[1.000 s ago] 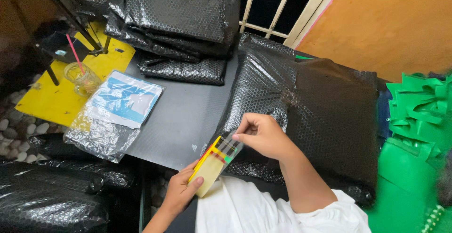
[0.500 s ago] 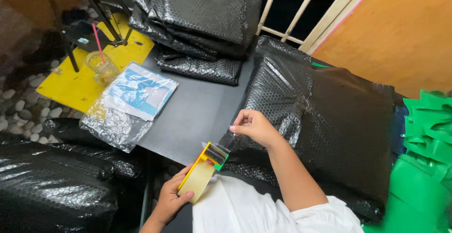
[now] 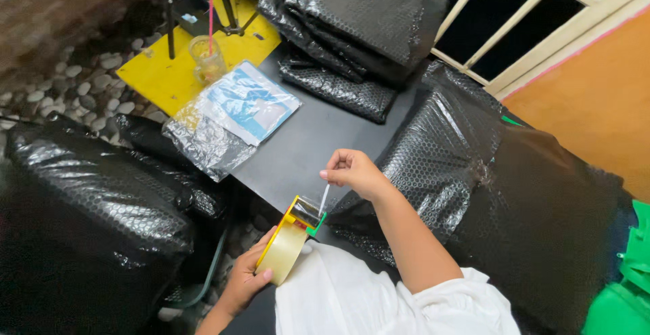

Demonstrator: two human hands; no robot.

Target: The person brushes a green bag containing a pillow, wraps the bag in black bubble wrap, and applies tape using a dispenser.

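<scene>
Bubble-wrap parcel (image 3: 514, 193): black, large, beyond the right fingers, resting partly on the desk (image 3: 298, 152).
Tape dispenser (image 3: 288, 243): yellow with a clear roll, gripped in the left hand (image 3: 247, 277), fingers curled around the roll.
Tape strip (image 3: 324, 199): clear, stretched up from the dispenser, its end pinched by the right hand (image 3: 352, 172), fingers pressed together.

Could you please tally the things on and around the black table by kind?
Tape dispenser, in the left hand: 1
Tape strip, pinched by the right hand: 1
Glass with pink straw: 1
Blue-printed clear packets: 1
Yellow board: 1
Total: 5
</scene>
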